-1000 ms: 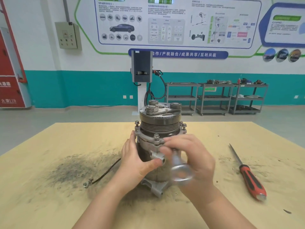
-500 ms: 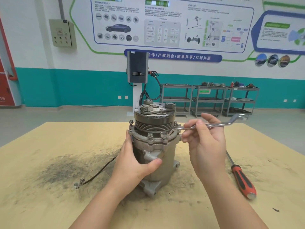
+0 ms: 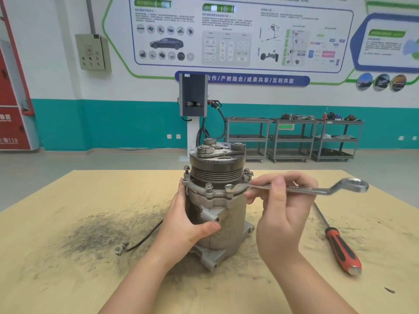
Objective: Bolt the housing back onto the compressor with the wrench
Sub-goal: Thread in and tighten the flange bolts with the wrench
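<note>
A grey metal compressor (image 3: 224,225) stands upright in the middle of the table, with a dark grooved pulley (image 3: 215,168) on top. Several bolts stick up around its housing flange (image 3: 215,193). My left hand (image 3: 188,225) grips the left side of the body, thumb across the front. My right hand (image 3: 281,214) pinches the shaft of a silver ring wrench (image 3: 322,189). The wrench's near ring sits over a front bolt (image 3: 229,188) on the flange, and its other end points right.
A red-handled screwdriver (image 3: 340,248) lies on the tan table (image 3: 68,279) to the right. A black wire with a ring terminal (image 3: 136,242) trails left from the compressor over a dark sooty patch. Shelving carts stand far behind.
My right hand has lifted the wrench from in front of the compressor body up to the flange and set its ring on a front bolt. The left hand kept its hold.
</note>
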